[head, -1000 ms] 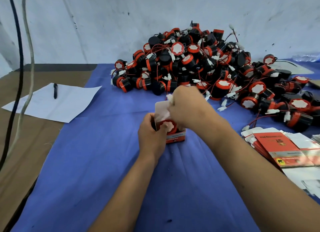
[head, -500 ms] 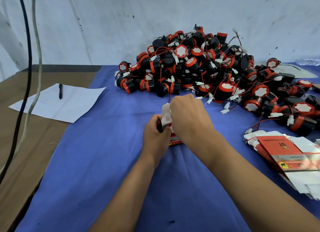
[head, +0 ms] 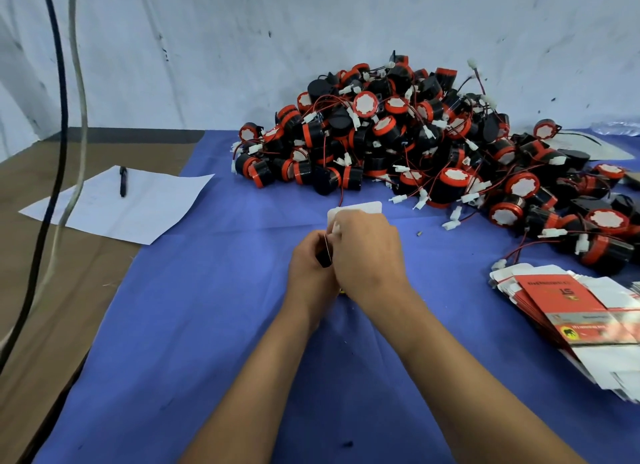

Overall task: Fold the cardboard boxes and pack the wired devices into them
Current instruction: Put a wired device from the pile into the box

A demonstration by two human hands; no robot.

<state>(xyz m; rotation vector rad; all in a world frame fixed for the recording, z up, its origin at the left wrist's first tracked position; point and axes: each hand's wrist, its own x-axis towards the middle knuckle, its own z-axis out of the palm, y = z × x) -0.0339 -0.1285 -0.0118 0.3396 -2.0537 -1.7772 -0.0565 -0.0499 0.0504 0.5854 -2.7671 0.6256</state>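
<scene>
Both my hands meet over the blue cloth (head: pixel 207 325) at the middle of the table. My left hand (head: pixel 311 273) grips a small cardboard box with a black-and-red wired device (head: pixel 324 256) in it; only a dark sliver of the device shows between my hands. My right hand (head: pixel 367 256) covers the box from the right and pinches its white top flap (head: pixel 356 208), which sticks up behind my fingers. A big pile of black-and-red wired devices (head: pixel 398 134) lies behind. A stack of flat red-and-white boxes (head: pixel 571 318) lies at the right.
A white sheet of paper (head: pixel 117 204) with a black pen (head: pixel 123 181) lies on the brown table at the left. Two cables (head: pixel 62 117) hang down at the left edge. A grey wall stands behind the pile.
The red-faced device, visible in the open box a second ago, is now covered by my right hand. Both hands have closed in around the box and the white flap stands behind my fingers.
</scene>
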